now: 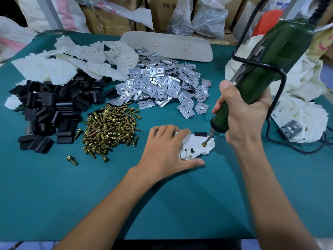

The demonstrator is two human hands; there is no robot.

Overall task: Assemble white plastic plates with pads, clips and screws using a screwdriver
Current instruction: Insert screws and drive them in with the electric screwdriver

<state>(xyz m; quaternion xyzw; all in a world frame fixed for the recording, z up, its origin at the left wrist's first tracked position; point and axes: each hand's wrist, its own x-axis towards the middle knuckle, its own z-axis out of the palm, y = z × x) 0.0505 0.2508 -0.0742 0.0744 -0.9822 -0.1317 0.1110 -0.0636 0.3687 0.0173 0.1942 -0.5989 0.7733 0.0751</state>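
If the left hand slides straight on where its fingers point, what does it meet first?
The left hand would probably meet the black pad on the white plate first, just short of the screwdriver.

one head-worn wide-angle camera is looking forward and down, close over the teal table, cardboard boxes lining its far edge.
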